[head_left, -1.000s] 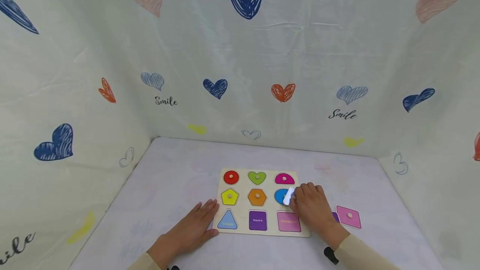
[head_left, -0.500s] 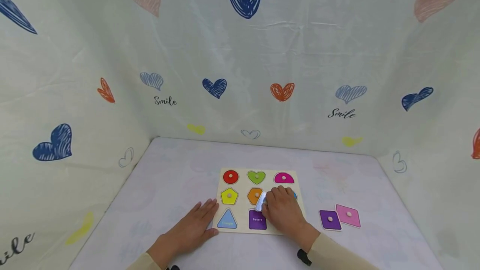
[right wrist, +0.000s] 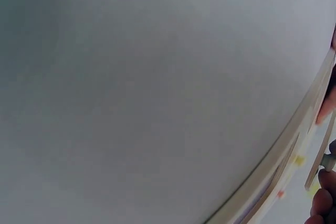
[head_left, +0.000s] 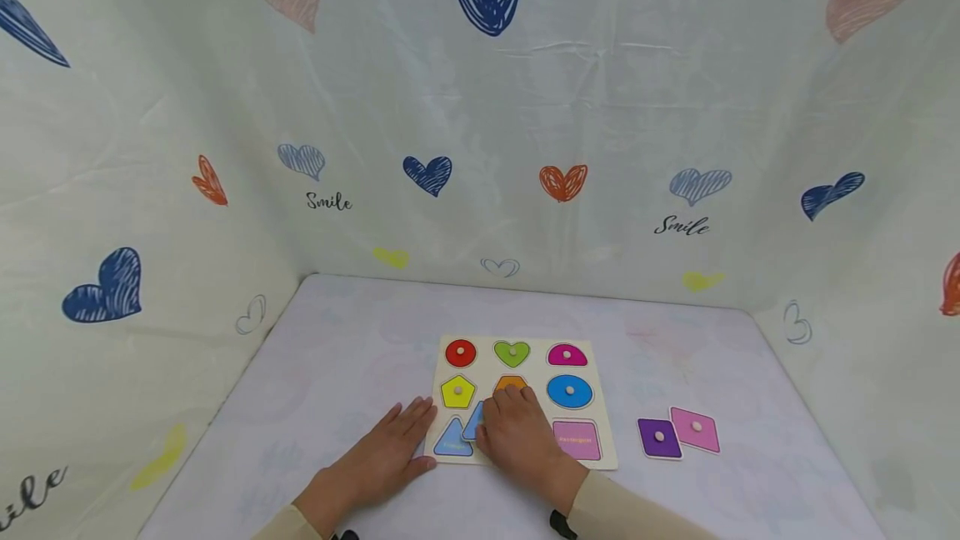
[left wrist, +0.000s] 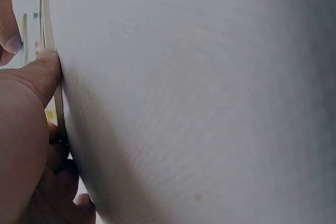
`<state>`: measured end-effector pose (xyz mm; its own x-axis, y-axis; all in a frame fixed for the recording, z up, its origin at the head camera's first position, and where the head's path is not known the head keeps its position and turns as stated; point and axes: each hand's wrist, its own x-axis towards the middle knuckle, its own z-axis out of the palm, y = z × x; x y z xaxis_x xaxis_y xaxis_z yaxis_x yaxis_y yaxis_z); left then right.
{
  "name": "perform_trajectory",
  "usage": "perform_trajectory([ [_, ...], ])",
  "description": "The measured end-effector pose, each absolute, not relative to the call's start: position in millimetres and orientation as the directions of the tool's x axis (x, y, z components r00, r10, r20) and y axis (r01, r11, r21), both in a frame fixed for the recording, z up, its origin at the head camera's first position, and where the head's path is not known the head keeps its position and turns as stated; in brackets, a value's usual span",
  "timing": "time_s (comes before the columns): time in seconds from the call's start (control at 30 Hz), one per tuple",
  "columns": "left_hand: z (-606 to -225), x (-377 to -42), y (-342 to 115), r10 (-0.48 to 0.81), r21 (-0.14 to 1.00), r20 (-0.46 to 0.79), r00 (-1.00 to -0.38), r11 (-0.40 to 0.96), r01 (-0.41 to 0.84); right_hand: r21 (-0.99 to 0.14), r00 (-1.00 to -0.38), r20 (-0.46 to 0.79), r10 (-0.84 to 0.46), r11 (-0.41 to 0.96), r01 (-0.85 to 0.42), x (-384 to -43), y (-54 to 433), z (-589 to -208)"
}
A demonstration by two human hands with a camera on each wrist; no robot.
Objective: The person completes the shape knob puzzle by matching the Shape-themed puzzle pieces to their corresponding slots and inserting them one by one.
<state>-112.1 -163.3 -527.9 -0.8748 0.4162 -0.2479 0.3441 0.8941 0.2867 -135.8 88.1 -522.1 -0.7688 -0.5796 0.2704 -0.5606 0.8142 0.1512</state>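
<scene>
Pinching a blue triangle piece (head_left: 473, 423) by its small knob (right wrist: 328, 161), the right hand (head_left: 519, 433) is holding it over the lower part of a pale puzzle board (head_left: 486, 367). Its grip is closing snugly on that knob, with fingers bent. In the right wrist view, the piece is hanging clear of the board's surface. From the head view, it is overlapping the right side of the blue triangular recess (head_left: 452, 440).

The left hand (head_left: 384, 450) is lying beside the board, its fingers stretching out and touching the left edge; its grip is staying loose and holding nothing.

A red circle (head_left: 461, 352), green heart (head_left: 512, 353), magenta half-circle (head_left: 567, 355), yellow pentagon (head_left: 457, 392) and blue oval (head_left: 570, 391) are sitting in the board, and an orange hexagon (head_left: 511, 381) is showing partly behind the right hand. A pink recess (head_left: 576, 440) is showing at the lower right.

Beyond the board's right edge, a purple square piece (head_left: 649, 445) and a pink four-sided piece (head_left: 703, 437) are resting against each other on the counter (head_left: 352, 357).
</scene>
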Motion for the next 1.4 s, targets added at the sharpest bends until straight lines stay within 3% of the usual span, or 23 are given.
perform_trajectory([
  [0.7,-527.4,-112.6,-164.7,0.447,0.268,-0.226,-0.865,0.883,0.386,0.194,-0.736,0.192,-0.650,0.760,-0.620,-132.0,53.1,-525.9],
  [1.4,-528.8,-113.7,-166.9,0.468,0.270,-0.216,-0.857,0.872,0.408,0.143,-0.743,0.114,-0.660,0.751,-0.645,-131.4,50.2,-527.9],
])
